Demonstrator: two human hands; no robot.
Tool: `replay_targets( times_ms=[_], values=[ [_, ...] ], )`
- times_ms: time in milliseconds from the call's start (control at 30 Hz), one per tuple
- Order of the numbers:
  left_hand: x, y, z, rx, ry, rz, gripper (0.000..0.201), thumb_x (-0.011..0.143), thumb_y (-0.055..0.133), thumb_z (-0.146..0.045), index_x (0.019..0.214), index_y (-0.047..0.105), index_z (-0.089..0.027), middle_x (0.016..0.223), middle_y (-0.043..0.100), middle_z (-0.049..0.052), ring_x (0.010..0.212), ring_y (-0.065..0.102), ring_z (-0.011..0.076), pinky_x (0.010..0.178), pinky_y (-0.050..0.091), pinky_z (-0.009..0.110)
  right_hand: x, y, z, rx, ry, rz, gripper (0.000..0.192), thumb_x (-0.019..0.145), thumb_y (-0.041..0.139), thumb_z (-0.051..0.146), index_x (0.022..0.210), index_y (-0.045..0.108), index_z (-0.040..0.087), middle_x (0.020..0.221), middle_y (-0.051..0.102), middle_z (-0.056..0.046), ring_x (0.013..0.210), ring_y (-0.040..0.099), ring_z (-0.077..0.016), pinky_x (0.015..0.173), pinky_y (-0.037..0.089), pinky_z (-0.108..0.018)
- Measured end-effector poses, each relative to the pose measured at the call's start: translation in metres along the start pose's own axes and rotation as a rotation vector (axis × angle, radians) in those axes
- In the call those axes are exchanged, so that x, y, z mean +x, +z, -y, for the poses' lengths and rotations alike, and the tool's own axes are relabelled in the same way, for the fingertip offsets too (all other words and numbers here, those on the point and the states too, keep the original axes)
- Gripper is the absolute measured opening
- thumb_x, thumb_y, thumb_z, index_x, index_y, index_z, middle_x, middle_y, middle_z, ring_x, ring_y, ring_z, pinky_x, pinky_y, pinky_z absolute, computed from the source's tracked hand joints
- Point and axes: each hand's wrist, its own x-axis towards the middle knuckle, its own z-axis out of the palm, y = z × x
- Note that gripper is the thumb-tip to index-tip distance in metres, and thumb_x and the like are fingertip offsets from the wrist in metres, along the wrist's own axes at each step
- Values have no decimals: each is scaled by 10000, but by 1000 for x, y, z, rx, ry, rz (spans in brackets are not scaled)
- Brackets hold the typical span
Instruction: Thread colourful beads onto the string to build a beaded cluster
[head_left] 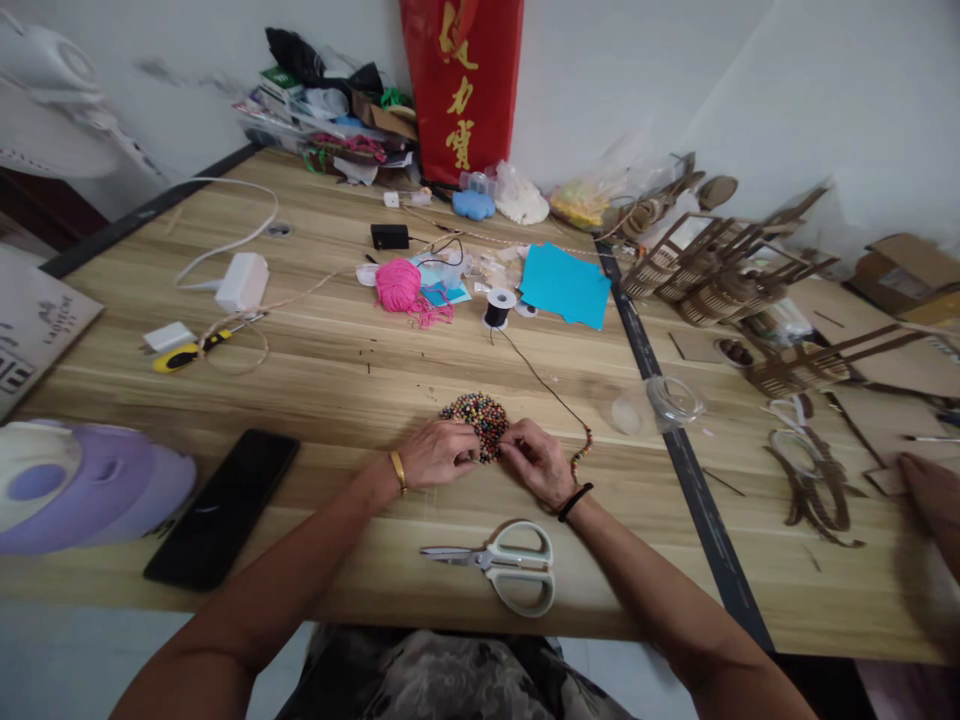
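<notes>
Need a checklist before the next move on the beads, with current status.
1. Left-hand grip at bead pile: ok, at its left side.
2. Right-hand grip at pile: ok, at its right side.
3. Bead pinched in either: cannot tell, fingertips unclear.
4. Spool upright: ok.
5. Beaded strand end secured: cannot tell, end unclear near right wrist.
6. Scissors apart from hands: ok, between forearms.

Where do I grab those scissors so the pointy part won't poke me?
Probably best by the pale handle loops, with the right hand coming from the right. The scissors lie flat with their blades pointing left, so the loops face that side, away from the tip.
</notes>
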Motion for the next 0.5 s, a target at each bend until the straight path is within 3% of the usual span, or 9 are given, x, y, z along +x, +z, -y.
replay_targets(
  times_ms=[167, 500],
  values=[
    [0, 1, -1, 126, 5, 50, 61, 786, 594, -146, 733, 622, -156, 743, 634, 20, 712, 562, 146, 661, 390, 243, 1, 0, 3, 22, -6, -5, 115, 896, 529, 234, 803, 571, 182, 729, 574, -24, 679, 535, -138, 620, 441, -247],
    [-1, 2, 0, 173, 7, 41, 49, 787, 597, -160, 750, 628, -157, 741, 642, 19, 706, 571, 145, 651, 396, 243, 1, -1, 5, -9, -27, 56, 120, 883, 511, 218, 789, 574, 177, 693, 574, -22, 600, 510, -123, 545, 391, -229]
  ],
)
